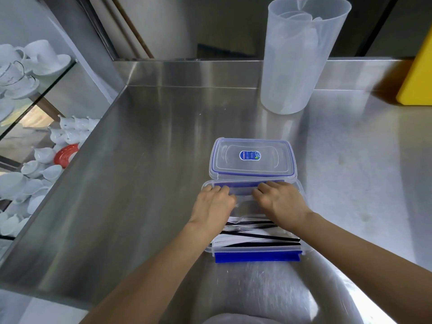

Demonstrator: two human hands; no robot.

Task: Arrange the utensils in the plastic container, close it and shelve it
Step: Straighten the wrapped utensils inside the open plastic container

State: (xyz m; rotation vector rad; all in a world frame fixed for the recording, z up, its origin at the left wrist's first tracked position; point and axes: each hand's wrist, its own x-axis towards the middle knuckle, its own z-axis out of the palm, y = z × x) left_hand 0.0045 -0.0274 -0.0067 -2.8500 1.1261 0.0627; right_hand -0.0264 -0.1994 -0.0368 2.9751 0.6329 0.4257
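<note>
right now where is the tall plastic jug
In the head view the jug stands upright at the back right of the steel counter, beyond the small lidded box and left of a yellow object.

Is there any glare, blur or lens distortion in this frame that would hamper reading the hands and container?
Head view: wide-angle bowing tilts the pitcher and curves the counter edges; streaky glare lies on the steel; the bottom edge is smeared; the left hand, right hand and the lid they grip are sharp.
</note>
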